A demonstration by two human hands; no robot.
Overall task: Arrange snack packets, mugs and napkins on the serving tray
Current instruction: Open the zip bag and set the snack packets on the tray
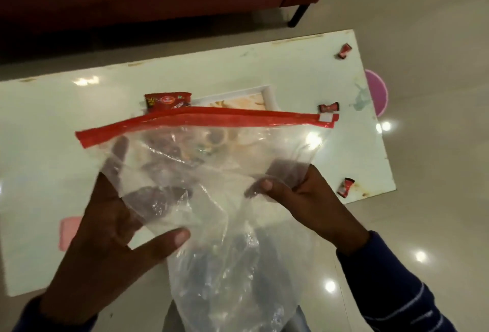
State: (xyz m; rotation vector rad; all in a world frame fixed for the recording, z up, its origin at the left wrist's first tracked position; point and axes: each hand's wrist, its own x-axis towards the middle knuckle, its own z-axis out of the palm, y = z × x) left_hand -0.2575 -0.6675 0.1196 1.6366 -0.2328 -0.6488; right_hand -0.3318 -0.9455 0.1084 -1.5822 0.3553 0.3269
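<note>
Both hands hold a clear zip bag [211, 172] above the surface [39, 146]. Left hand [105, 231] spread wide, fingers behind the film; right hand [299, 194] pinched shut on its edge. Serving tray [270, 93] lies beyond, mostly hidden by the bag, one red snack packet [166, 101] at its corner. Bag contents indistinct.
</note>
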